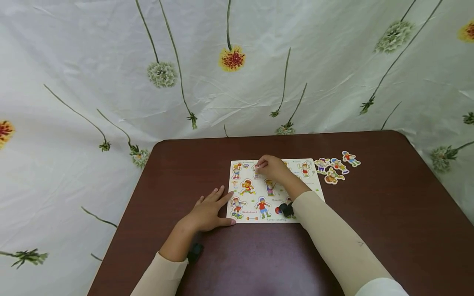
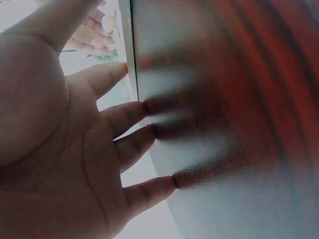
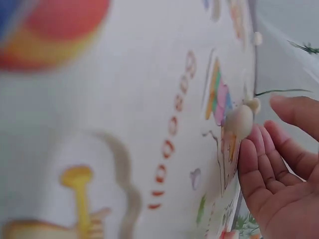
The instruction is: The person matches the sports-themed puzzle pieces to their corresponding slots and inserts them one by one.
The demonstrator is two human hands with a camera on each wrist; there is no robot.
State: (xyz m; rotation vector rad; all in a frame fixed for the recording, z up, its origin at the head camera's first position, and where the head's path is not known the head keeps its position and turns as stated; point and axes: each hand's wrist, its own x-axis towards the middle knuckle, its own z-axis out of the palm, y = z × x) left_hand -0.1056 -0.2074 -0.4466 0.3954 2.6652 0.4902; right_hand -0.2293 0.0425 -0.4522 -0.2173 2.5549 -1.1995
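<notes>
A white puzzle board (image 1: pixel 266 209) with cartoon sports figures lies on the table; cream knobs stick out from pieces in the right wrist view. My right hand (image 1: pixel 274 168) is over its upper part, fingertips right at a figure piece (image 1: pixel 256 172) in the top row. In the right wrist view, the right hand (image 3: pixel 284 174) has its thumb apart from the fingers, close to a small round knob (image 3: pixel 254 105). My left hand (image 1: pixel 209 209) rests at the board's left edge, fingers spread, with thumb and index fingertips at the edge. The left palm (image 2: pixel 60 139) fills much of its wrist view.
Several loose figure pieces (image 1: pixel 334 176) lie in a cluster just right of the board, on the dark brown table (image 1: pixel 389 213). Behind the table hangs a pale cloth (image 1: pixel 259 98) printed with flowers. A dark wrist camera (image 1: pixel 286 209) on the right arm covers the board's lower right part.
</notes>
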